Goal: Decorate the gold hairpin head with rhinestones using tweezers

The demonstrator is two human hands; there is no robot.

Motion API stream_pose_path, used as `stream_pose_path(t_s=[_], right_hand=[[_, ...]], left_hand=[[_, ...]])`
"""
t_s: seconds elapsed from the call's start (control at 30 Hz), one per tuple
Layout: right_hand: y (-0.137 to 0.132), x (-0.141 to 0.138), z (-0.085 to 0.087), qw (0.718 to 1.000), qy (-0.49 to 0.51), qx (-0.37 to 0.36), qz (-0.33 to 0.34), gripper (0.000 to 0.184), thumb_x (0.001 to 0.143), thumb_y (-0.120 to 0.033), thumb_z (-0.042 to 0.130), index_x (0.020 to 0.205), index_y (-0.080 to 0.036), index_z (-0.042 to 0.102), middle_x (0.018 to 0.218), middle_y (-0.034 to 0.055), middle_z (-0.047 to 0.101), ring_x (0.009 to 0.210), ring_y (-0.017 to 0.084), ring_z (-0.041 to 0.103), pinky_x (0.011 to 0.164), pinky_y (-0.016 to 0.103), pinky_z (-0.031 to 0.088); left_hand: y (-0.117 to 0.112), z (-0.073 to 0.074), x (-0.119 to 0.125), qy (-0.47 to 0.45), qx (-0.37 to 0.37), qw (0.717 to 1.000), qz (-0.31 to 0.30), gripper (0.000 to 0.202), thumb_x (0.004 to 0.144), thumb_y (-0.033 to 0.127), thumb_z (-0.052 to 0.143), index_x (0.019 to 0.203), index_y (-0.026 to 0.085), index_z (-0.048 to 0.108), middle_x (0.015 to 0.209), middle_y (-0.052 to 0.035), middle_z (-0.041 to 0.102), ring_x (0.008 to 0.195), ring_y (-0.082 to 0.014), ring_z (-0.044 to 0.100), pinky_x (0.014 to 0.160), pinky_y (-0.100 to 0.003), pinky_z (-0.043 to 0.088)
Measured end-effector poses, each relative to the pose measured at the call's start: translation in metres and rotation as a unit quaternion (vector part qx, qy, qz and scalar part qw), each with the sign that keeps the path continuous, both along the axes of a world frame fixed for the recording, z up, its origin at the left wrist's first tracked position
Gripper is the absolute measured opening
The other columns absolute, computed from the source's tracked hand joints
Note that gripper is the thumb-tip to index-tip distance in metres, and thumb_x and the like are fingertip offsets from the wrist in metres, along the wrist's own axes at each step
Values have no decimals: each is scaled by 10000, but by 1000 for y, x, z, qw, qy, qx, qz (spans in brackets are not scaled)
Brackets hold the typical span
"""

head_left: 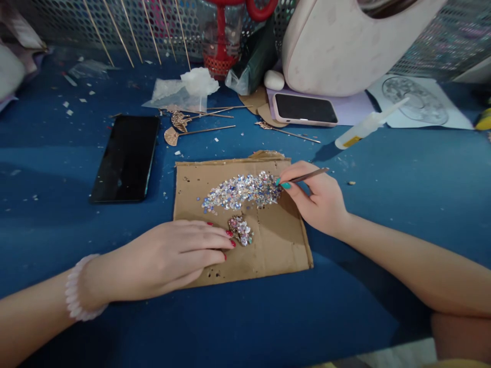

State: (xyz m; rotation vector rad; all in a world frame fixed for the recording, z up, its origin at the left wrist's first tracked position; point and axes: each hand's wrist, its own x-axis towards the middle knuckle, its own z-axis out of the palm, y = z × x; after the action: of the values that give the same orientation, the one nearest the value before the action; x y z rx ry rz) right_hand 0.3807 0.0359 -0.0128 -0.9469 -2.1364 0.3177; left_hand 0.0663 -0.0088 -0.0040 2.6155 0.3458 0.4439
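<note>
My left hand (169, 255) lies palm down over the left part of a cardboard sheet (276, 245), fingers stretched out. Its fingertips rest against the left edge of a small ornament (241, 230) covered with rhinestones. My right hand (320, 199) pinches slim dark tweezers (309, 175) at the sheet's upper right. The tweezers' tip is at the right end of a spread pile of loose glittering rhinestones (241, 191); whether a stone is between the tips I cannot tell.
A black phone (126, 158) lies left of the cardboard. Behind it are metal hairpin blanks (171, 136), a plastic bag (178, 94), another phone (306, 109) and a glue bottle (358, 131) standing tilted. A white bag (337, 51) and a mesh basket (153, 30) line the back.
</note>
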Motion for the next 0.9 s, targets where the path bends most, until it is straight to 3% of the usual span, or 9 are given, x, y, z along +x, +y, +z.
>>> stream_pose_path(t_s=[0.2, 0.43, 0.73, 0.9], right_hand=[[0, -1, 0, 1000, 14, 9, -3, 115, 936, -138, 535, 946, -222, 614, 899, 58, 708, 852, 169, 686, 742, 311, 564], [1, -1, 0, 1000, 8, 28, 0, 108, 923, -111, 546, 933, -186, 623, 881, 63, 695, 858, 159, 678, 771, 290, 559], [2, -3, 1, 999, 6, 34, 0, 111, 940, -116, 539, 912, -191, 616, 863, 51, 692, 847, 150, 683, 796, 288, 569], [2, -1, 0, 999, 19, 27, -3, 112, 940, -117, 532, 922, -195, 611, 865, 53, 687, 845, 159, 681, 783, 300, 568]], left_hand=[[0, 0, 0, 0, 5, 1000, -2, 278, 1019, 119, 420, 1208, 133, 623, 1327, -71, 660, 1293, -149, 557, 1180, -291, 389], [0, 1, 1, 0, -2, 1000, 2, 269, 1023, 128, 421, 1196, 129, 628, 1312, -60, 666, 1297, -124, 548, 1221, -248, 305], [0, 1, 1, -2, 4, 1000, 0, 272, 1011, 117, 430, 1189, 124, 636, 1303, -84, 670, 1280, -158, 571, 1193, -281, 368], [1, 2, 1, 3, 3, 1000, -3, 282, 1021, 129, 416, 1195, 125, 638, 1313, -77, 665, 1286, -147, 564, 1205, -266, 340]])
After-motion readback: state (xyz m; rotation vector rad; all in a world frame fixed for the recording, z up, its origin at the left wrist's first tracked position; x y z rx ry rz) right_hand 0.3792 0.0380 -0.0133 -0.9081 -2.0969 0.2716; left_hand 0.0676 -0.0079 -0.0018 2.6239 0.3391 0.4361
